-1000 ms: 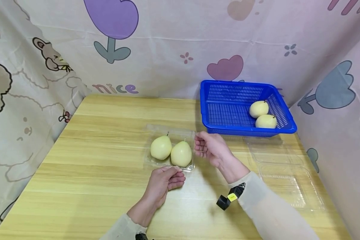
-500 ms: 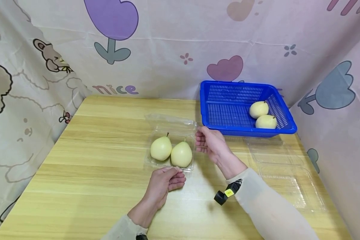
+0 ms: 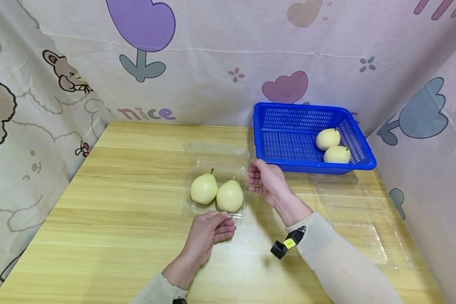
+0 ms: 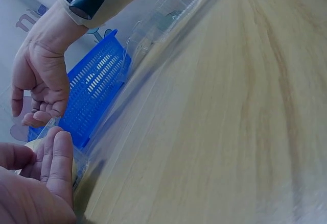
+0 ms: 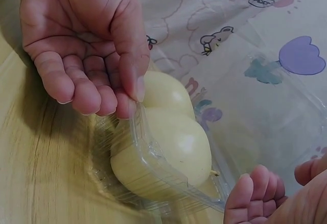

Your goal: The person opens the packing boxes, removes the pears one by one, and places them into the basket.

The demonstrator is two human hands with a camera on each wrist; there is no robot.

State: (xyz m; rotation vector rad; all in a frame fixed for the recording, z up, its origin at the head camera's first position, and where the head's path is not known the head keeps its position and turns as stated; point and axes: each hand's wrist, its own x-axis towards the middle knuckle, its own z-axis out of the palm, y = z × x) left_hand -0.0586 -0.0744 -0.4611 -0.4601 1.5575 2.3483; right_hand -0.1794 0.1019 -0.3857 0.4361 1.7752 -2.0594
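Observation:
Two pale yellow pears, a left one point(image 3: 204, 188) and a right one point(image 3: 229, 196), sit side by side in a clear plastic clamshell box point(image 3: 195, 207). My left hand point(image 3: 205, 236) pinches the box's front rim between thumb and index finger, clearly seen in the right wrist view. At the box's back right corner, my right hand point(image 3: 270, 183) pinches the edge of the clear lid point(image 3: 218, 153), which stands raised behind the pears. The exact grip of its fingertips is partly hidden.
A blue plastic basket point(image 3: 289, 162) holding two more pears point(image 3: 328, 139) stands at the back right. More clear plastic boxes point(image 3: 359, 236) lie open on the wooden table point(image 3: 110, 219) at the right. Printed cloth point(image 3: 209, 88) hangs behind and at both sides.
The lid has risen from lying low behind the box, with my right hand moving slightly up and back. In the last half second almost nothing moved. My left hand kept its place.

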